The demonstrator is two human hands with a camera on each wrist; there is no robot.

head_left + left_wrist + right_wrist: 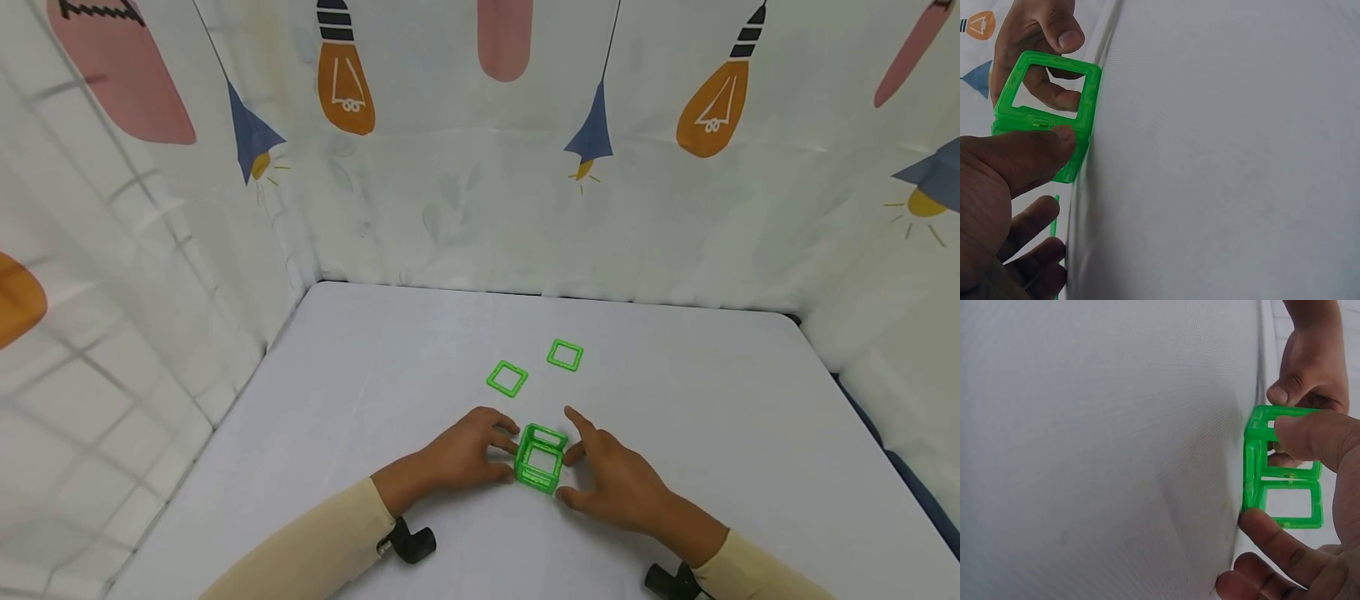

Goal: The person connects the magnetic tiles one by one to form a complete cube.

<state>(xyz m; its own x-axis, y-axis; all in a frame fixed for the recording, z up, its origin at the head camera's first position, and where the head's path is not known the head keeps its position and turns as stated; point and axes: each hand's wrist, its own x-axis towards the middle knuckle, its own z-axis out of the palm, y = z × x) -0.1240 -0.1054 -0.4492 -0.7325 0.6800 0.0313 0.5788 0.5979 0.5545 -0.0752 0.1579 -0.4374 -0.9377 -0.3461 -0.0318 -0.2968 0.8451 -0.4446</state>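
Note:
Several green square magnetic tiles, each an open frame, stand joined as a small box (527, 477) on the white table. Its top is open. My left hand (471, 450) holds the box's left side; in the left wrist view its thumb (1054, 147) lies over a tile, and the index finger is mostly hidden. Beside the right side is my right hand (622, 483), thumb near the front corner, one finger near the side, index finger raised. The right wrist view has its thumb (1310, 434) in front of the box. Whether it touches the box, I cannot tell.
Two loose green square tiles lie flat behind the box, one nearer left (492, 383) and one farther right (551, 359). White curtains (450, 208) printed with lamps and bulbs stand along the table's (405, 358) back and sides.

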